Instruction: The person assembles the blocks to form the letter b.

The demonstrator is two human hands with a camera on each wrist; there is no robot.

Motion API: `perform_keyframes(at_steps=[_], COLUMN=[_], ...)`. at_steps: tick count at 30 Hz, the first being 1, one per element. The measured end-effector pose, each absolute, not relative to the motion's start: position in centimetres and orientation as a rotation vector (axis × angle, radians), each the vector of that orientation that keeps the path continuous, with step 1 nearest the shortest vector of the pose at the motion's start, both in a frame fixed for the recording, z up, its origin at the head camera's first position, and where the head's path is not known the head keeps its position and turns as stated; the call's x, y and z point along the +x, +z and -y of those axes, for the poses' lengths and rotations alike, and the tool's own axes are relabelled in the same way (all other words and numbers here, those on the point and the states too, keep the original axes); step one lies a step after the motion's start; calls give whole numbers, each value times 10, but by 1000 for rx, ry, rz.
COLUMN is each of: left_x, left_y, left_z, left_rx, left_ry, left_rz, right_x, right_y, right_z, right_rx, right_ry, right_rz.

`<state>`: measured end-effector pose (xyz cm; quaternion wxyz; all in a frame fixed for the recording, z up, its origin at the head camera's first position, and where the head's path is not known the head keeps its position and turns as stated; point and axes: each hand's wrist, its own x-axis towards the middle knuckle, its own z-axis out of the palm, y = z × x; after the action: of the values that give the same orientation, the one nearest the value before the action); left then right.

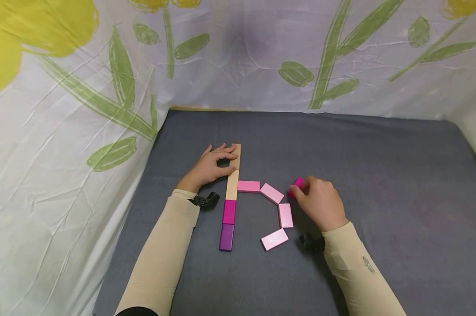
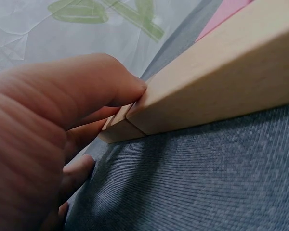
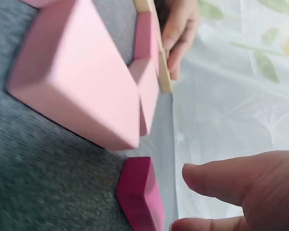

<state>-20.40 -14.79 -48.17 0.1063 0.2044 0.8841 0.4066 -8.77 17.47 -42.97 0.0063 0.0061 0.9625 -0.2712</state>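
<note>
In the head view the left hand [image 1: 211,166], fingers loosely extended, touches the wooden blocks [image 1: 232,184]; in the left wrist view a fingertip meets their edge; in the right wrist view the right hand [image 3: 260,190] spreads just beside a magenta block [image 3: 137,185].

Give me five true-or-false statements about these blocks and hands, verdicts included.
1. The left hand touches a tan block. True.
2. The purple block sits at the column's far end. False: the purple block forms the near end of the column.
3. Four pink blocks lie right of the column. True.
4. The right hand is over the purple block. False: the right hand is at a loose magenta block.
5. The nearest pink block touches no other block. True.
</note>
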Motion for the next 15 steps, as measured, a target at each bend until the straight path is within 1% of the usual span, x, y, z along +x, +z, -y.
perform_keyframes(at_steps=[8,15], left_x=[-206,-205], left_y=[-486,-486], left_z=[149,149], left_rx=[608,619], left_ry=[1212,1215], left_rz=[-2614,-2605], right_x=[-101,-105], right_y=[-430,-433], right_z=[-177,-175], right_rx=[70,89], right_ry=[-772,-792], right_rz=[-2940,-2847])
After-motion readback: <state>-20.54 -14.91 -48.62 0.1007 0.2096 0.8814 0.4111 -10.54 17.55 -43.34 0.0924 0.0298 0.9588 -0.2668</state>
